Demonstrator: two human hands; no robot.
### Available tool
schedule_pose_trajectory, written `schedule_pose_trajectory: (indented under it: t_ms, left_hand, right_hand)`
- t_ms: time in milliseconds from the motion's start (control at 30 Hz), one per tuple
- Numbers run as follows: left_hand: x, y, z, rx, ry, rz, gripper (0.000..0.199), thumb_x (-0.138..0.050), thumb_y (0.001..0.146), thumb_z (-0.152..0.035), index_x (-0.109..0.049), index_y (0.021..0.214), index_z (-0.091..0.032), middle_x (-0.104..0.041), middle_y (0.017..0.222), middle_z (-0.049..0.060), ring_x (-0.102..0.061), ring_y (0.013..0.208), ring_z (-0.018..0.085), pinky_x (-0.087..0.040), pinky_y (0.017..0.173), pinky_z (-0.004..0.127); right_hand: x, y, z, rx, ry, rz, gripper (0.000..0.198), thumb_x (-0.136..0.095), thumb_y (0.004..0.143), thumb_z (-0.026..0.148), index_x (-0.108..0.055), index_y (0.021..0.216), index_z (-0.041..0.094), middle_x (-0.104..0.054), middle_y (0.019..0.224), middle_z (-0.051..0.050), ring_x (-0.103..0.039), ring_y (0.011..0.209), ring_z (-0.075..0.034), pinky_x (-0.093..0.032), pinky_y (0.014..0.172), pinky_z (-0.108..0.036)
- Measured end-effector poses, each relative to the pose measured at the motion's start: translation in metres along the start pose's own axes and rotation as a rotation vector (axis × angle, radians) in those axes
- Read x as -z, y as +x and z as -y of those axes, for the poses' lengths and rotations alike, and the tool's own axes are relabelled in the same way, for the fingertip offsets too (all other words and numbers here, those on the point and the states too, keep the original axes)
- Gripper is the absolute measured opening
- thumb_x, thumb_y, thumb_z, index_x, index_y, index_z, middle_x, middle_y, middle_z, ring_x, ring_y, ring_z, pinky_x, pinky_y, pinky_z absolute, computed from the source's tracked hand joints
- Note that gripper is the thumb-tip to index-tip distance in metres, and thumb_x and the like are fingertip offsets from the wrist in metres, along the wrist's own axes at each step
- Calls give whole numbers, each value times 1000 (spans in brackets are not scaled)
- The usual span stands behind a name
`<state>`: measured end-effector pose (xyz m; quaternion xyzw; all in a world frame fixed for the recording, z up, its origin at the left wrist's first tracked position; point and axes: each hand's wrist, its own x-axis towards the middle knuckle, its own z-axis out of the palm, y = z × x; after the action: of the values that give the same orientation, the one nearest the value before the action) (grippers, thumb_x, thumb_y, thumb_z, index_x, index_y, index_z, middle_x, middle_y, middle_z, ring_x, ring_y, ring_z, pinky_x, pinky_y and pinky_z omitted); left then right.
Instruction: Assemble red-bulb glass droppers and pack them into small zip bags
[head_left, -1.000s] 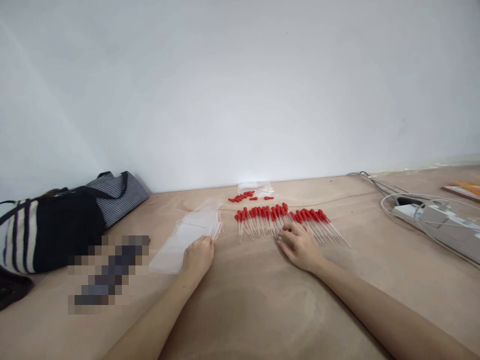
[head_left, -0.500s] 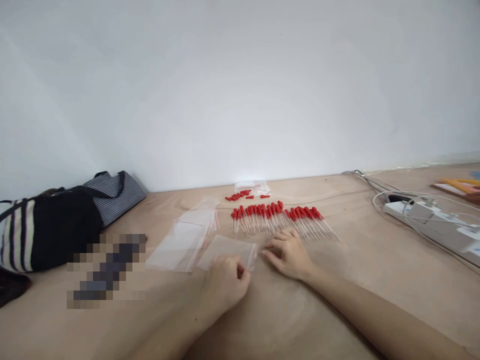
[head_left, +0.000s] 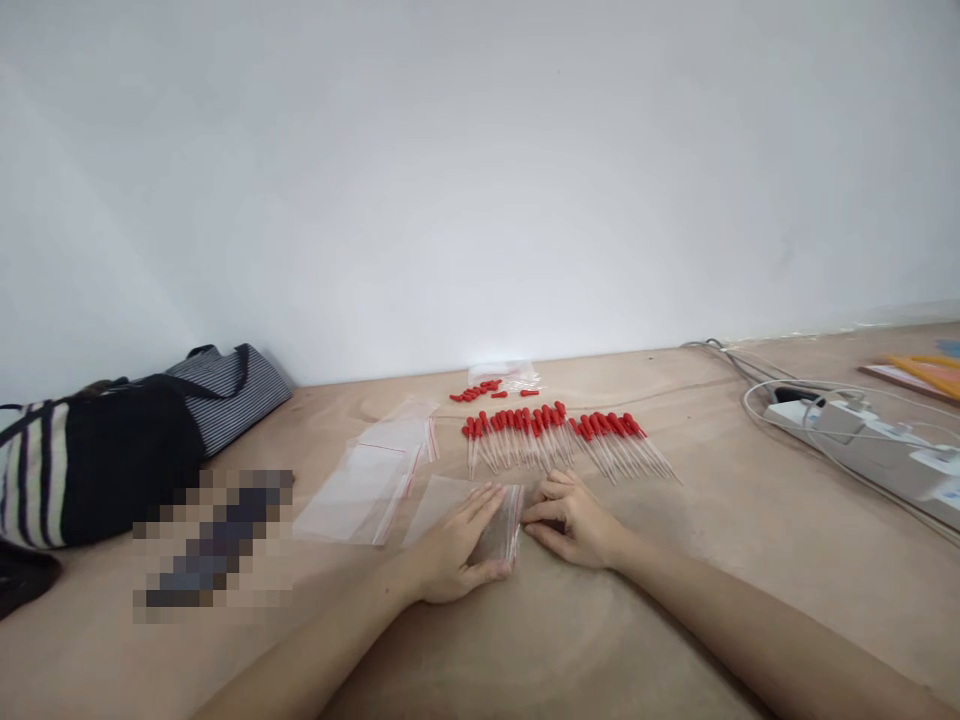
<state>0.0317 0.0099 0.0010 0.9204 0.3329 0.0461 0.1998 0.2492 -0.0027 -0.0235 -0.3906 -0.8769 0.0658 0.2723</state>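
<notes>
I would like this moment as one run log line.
left hand: spread on clear bag | right hand: at bag's edge, contact unclear | red-topped droppers: lying beyond hands | other clear bags: farther left

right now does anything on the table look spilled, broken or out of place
Nothing looks spilled or broken. The dark patch beside the black bag is odd: it is pixelated, so I can't tell what lies there. One red bulb also lies slightly apart from the other loose ones behind the red-topped droppers.
</notes>
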Motion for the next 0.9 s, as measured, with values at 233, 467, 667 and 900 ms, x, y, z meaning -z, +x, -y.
schedule_pose_trajectory:
  t_ms: [233,467,667,900]
  left_hand:
    - [-20,6,-14,80,-56,-105,72,-46,80,-43,-9,136,-17,-18,142,12,-15,129,27,-21,103,47]
    - [-13,9,-14,166,-114,-98,77,-48,78,-44,-8,136,-14,-17,141,14,-18,128,27,-25,102,45]
    - [6,7,-4,50,-4,-13,67,-42,81,-47,-17,135,-16,-23,140,9,-18,128,25,-21,103,43]
    - [4,8,-2,7,59,-35,60,-37,84,-44,-19,135,-16,-24,140,9,-20,128,22,-19,104,42]
  right_hand:
    - [3,0,0,129,80,66,17,-51,75,22,-64,86,23,-60,93,-3,-51,85,-17,-36,75,-32]
    - [14,-1,2,235,171,270,50,-51,75,37,-44,122,22,-54,115,-5,-41,113,-20,-25,93,-36]
    - [15,-1,-6,250,115,321,61,-51,74,48,-34,129,28,-51,114,-7,-43,109,-20,-24,93,-40]
    - [19,3,-14,102,142,200,42,-55,73,45,-57,108,23,-59,91,-5,-54,86,-18,-35,79,-33]
